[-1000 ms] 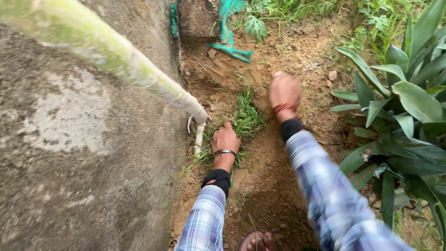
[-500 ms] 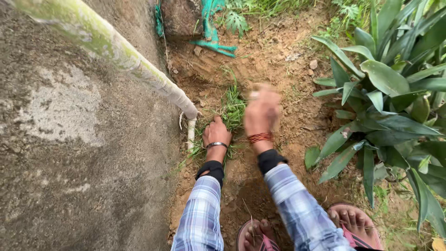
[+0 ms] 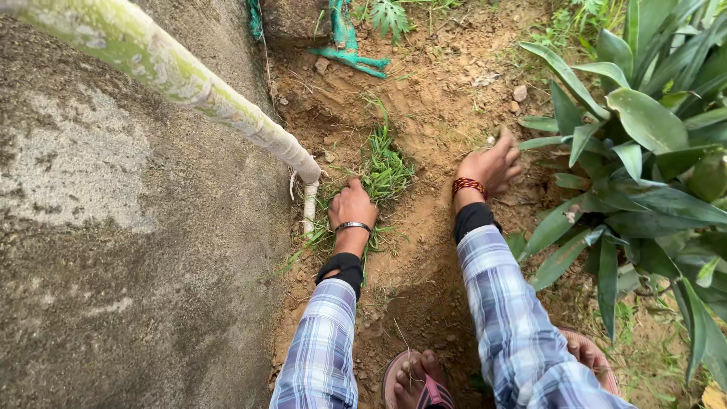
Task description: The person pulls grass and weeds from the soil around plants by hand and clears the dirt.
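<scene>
Seen from above, a person in a blue checked shirt crouches on bare brown soil beside a grey concrete wall [image 3: 113,250]. The left hand [image 3: 352,206], fingers closed, grips a tuft of green grass [image 3: 385,170] growing just beside a white pipe [image 3: 227,106]. The right hand [image 3: 492,165] rests on the soil near broad-leaved plants [image 3: 644,151], fingers curled together; whether it holds anything cannot be told.
</scene>
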